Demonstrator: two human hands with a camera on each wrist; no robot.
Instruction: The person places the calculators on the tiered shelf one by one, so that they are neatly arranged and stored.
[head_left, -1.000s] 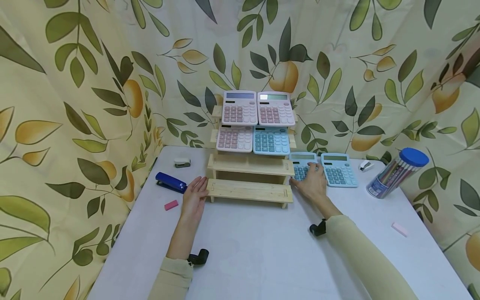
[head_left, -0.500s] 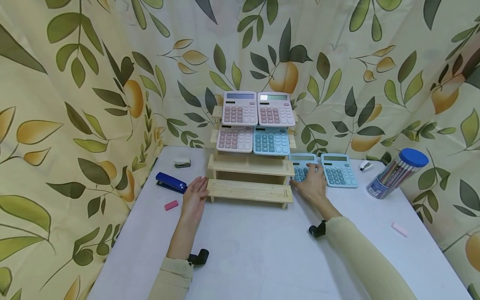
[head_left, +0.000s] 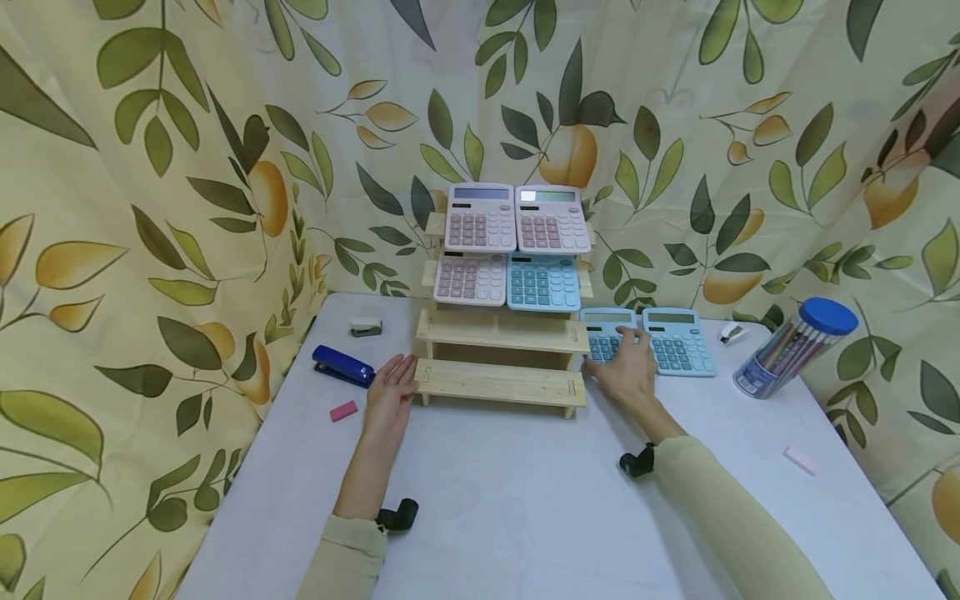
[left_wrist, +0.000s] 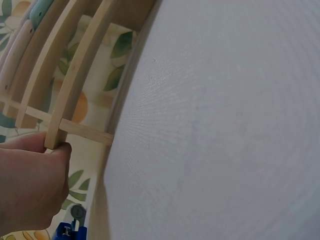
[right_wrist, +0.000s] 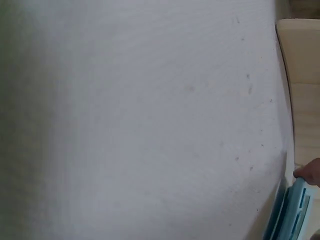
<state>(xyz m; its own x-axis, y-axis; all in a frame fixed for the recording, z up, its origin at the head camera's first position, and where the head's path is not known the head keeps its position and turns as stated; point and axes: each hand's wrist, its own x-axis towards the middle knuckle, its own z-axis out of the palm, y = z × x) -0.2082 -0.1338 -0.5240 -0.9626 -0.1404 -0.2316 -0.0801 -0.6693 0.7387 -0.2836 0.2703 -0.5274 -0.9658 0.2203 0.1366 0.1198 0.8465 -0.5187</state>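
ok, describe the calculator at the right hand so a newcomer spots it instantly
Start at the wooden tiered rack. Beside its right end, off the steps, is the blue calculator. Unlike the matching neighbour farther right, it has the right hand gripping it.

The rack point(head_left: 501, 383) is tan, calculators point(head_left: 603, 333) pink or light-blue, the curtain point(head_left: 480, 75) leaf-printed, pencils point(head_left: 785, 346) seemingly multicoloured.
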